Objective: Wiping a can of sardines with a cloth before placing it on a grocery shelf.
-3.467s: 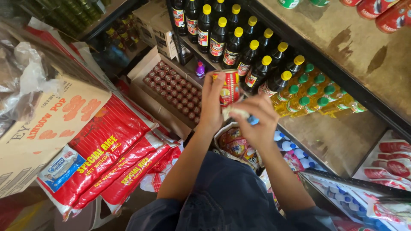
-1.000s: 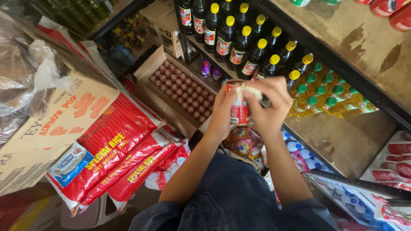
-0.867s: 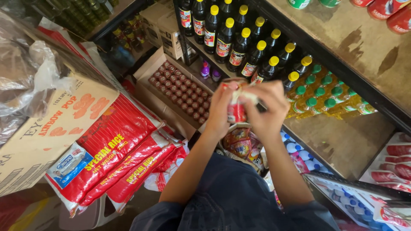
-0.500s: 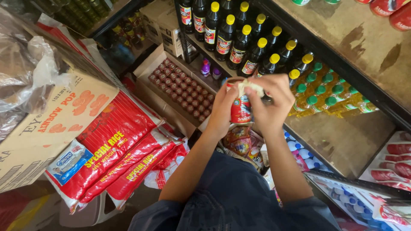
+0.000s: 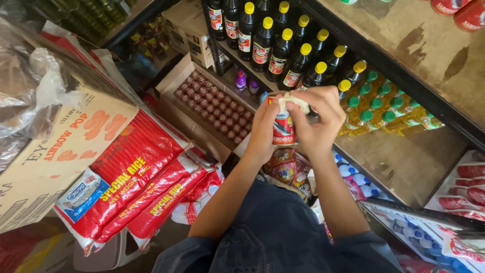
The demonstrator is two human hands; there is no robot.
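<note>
- Left hand (image 5: 262, 129), just left of the frame's centre, wraps its fingers around the side of a small red can (image 5: 283, 129), gripping it upright.
- Right hand (image 5: 317, 119), touching the can from the right, is closed on a pale cloth (image 5: 293, 101) pressed over the top of the can.
- At the far left of the frame, crumpled clear plastic (image 5: 35, 96) lies on a cardboard box (image 5: 60, 156) with red print.
- Right of that box, red rice sacks (image 5: 136, 172) lean stacked side by side in the lower left.
- Above the sacks, left of centre, an open carton (image 5: 172, 83) holds rows of small brown-capped bottles (image 5: 212, 103).
- In the upper centre, dark sauce bottles (image 5: 275, 45) with yellow caps stand in rows on a shelf, just behind the hands.
- Right of the hands, yellow oil bottles (image 5: 384, 114) with green caps stand on the same shelf.
- A bare, stained shelf board (image 5: 414, 162) fills the right middle of the frame.
- Red packets (image 5: 465, 192) sit at the lower right edge.
</note>
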